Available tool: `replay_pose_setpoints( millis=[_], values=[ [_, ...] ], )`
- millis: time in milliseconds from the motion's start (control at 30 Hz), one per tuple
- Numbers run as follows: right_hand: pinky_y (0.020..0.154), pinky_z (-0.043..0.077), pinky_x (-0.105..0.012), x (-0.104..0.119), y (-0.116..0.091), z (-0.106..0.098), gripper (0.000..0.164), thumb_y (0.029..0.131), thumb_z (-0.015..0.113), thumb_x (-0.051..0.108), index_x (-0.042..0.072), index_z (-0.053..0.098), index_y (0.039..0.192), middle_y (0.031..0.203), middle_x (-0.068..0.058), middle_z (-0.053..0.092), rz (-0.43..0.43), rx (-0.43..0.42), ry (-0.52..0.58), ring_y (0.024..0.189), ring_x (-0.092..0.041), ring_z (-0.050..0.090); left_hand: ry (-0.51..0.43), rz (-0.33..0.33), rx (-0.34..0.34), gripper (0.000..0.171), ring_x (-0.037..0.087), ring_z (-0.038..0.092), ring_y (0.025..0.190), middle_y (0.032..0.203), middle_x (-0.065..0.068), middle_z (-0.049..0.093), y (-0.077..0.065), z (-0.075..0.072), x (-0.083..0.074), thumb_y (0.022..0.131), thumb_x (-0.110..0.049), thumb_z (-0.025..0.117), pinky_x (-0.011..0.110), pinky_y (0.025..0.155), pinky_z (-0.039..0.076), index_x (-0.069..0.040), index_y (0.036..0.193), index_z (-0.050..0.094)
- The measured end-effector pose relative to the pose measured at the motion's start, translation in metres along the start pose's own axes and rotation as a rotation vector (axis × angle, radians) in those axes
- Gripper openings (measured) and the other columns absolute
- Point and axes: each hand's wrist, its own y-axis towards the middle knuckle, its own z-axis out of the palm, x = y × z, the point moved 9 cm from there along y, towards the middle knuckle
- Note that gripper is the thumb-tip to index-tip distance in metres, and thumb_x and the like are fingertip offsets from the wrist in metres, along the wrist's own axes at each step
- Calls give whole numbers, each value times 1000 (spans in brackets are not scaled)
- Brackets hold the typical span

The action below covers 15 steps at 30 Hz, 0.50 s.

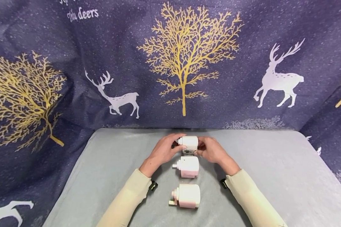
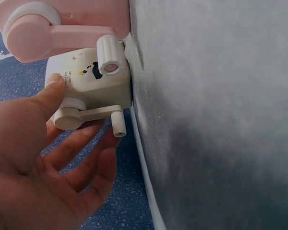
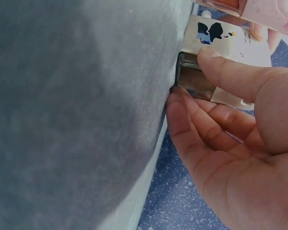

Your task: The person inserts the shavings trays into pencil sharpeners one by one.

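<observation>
At the far end of a row on the table, a cream crank pencil sharpener (image 1: 190,142) sits between both hands. My left hand (image 1: 164,148) holds its crank side, the thumb on its printed face and the fingers round the back. In the left wrist view its crank handle (image 2: 118,123) points down past the fingers. My right hand (image 1: 213,149) grips the opposite end; in the right wrist view the thumb and fingers pinch around its see-through shavings drawer (image 3: 194,79). Just nearer stands a pink-and-white sharpener (image 1: 189,167).
A third sharpener (image 1: 189,196), cream and pink with its crank to the left, stands nearest on the grey-covered table (image 1: 102,189). Behind the table's far edge hangs a dark blue cloth (image 1: 116,63) printed with deer and trees.
</observation>
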Motion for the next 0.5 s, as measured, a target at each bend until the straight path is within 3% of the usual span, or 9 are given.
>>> replay_pose_setpoints(
  millis=[367, 500],
  values=[
    [76, 54, -35, 3, -1, -3, 28, 77, 79, 9, 8, 62, 100, 87, -1, 67, -38, -2, -41, 79, -13, 63, 29, 11, 17, 57, 9, 60, 94, 131, -6, 56, 2, -1, -4, 93, -45, 61, 31, 77, 52, -26, 145, 48],
    [76, 54, -35, 3, -2, -4, 31, 78, 78, 9, 6, 62, 105, 89, -3, 67, -46, -7, -39, 81, -17, 65, 57, 17, 26, 60, 11, 59, 103, 138, -5, 52, 0, -2, -4, 95, -49, 57, 35, 83, 51, -25, 148, 44]
  ],
)
